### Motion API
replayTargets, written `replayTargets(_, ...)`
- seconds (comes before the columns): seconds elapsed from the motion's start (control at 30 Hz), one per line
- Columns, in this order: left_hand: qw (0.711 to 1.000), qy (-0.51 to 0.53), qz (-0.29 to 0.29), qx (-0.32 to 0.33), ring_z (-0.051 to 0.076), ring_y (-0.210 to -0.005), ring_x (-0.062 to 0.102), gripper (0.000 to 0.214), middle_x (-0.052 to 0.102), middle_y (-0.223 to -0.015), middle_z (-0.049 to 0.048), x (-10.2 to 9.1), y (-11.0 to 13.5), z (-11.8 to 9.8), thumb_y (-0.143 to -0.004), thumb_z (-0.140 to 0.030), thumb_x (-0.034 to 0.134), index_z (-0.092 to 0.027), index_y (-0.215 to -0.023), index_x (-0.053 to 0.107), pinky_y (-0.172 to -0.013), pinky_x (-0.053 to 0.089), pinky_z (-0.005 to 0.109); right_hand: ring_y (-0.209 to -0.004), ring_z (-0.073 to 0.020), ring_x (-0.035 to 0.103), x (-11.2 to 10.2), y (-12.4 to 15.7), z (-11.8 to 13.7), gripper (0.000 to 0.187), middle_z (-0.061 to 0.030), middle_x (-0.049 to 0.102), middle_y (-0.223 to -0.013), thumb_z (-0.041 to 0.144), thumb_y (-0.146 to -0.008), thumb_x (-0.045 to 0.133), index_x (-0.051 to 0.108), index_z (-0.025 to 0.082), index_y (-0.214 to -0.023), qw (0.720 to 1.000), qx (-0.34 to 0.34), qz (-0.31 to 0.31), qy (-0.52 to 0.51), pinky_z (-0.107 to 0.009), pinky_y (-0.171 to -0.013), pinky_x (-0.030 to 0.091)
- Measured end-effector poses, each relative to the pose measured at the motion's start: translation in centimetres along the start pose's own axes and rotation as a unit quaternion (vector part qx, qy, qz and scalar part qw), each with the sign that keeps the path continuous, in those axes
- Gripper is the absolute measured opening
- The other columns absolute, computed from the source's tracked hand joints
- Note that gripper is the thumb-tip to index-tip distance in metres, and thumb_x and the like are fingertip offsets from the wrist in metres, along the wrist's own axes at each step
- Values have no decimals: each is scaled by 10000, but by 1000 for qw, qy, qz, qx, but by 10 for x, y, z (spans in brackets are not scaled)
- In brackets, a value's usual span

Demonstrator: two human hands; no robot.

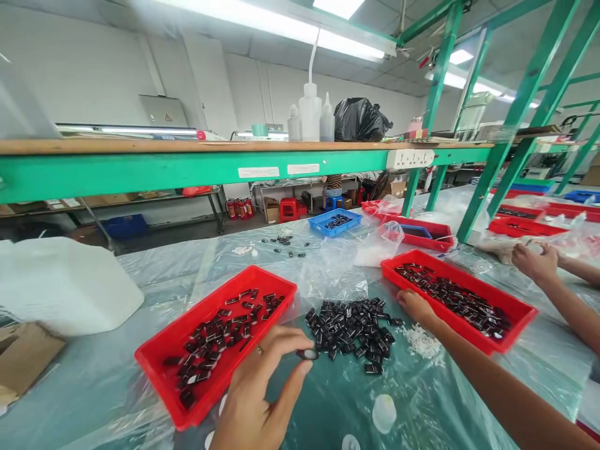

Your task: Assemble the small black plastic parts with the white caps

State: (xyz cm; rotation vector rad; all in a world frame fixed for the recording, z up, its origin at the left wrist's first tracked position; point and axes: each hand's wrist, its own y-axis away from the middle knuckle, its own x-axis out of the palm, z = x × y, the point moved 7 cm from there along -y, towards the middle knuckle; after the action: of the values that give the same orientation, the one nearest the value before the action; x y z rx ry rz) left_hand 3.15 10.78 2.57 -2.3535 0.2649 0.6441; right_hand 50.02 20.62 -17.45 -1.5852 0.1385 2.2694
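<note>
Between the thumb and index finger of my left hand [265, 390] is a small black oval piece [308, 354] with a pale, shiny face. My right hand [417, 307] reaches across the table, its fingers curled down beside the near wall of the right red tray [509, 350]. What its fingertips hold, if anything, is hidden. A heap of black rectangular pieces [351, 328] lies on the table between my hands. Small white bits [422, 342] are scattered just below my right wrist. Left of my left hand, the left red tray [157, 381] holds many loose black pieces.
A translucent cup [384, 414] stands near the front edge. Clear plastic bags [332, 272] lie behind the heap, with a blue tray [335, 222] farther back. A large white jug [70, 287] is at left. Another person's hands [534, 259] work at right. A green shelf beam [197, 172] crosses overhead.
</note>
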Motion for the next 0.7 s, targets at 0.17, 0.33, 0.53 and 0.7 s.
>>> replayTargets(0.17, 998, -49, -29, -19, 148, -1105, 657, 209, 690, -1187, -119, -4, 7, -6, -978, -414, 580, -512, -1150, 647, -1024, 505, 288, -877, -182, 656, -12, 25, 6, 213, -38, 652, -958, 334, -1020, 670, 652, 128, -967, 992, -28, -52, -109, -361, -819, 582)
replayTargets(0.33, 980, 101, -70, -158, 108, -1069, 686, 194, 716, -1091, -86, 9, 4, 3, -954, -410, 614, -452, -1138, 663, -995, 536, 178, -722, -151, 622, -84, 50, 84, 354, -41, 642, -892, 487, -1028, 604, 627, 135, -997, 935, -127, -148, -295, -282, -653, 554)
replayTargets(0.53, 962, 171, -112, -181, 76, -720, 695, 159, 723, -799, -76, 28, 1, -4, -950, -310, 610, -355, -1102, 604, -786, 571, 122, -869, -162, 693, -168, 126, 220, 146, -21, 644, -1002, 261, -1009, 656, 600, 226, -1140, 797, -303, -174, -492, -286, -763, 617)
replayTargets(0.7, 965, 101, -158, -183, 72, -838, 712, 166, 731, -950, -59, 28, 4, -3, -920, -270, 632, -362, -1051, 673, -822, 560, 85, -866, -153, 666, -167, 162, 256, 129, -23, 657, -946, 87, -985, 662, 678, 206, -1033, 770, -342, -132, -523, -239, -706, 589)
